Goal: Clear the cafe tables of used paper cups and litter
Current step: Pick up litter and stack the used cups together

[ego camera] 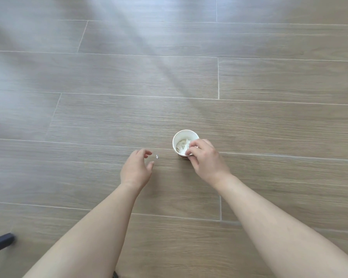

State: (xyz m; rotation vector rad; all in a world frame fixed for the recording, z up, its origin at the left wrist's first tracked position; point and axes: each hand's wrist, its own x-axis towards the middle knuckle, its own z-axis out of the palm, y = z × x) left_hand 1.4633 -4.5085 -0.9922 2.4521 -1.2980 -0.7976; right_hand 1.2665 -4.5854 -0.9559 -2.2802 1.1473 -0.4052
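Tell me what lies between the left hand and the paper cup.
In the head view, one tiny white scrap lies on the wood-grain surface between the left hand and the paper cup that the right hand grips; nothing else.

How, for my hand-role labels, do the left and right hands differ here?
The right hand grips the paper cup at its near rim; the left hand holds nothing. The right hand is curled; the left hand is spread open, near a small white scrap. Both are bare, reaching forward.
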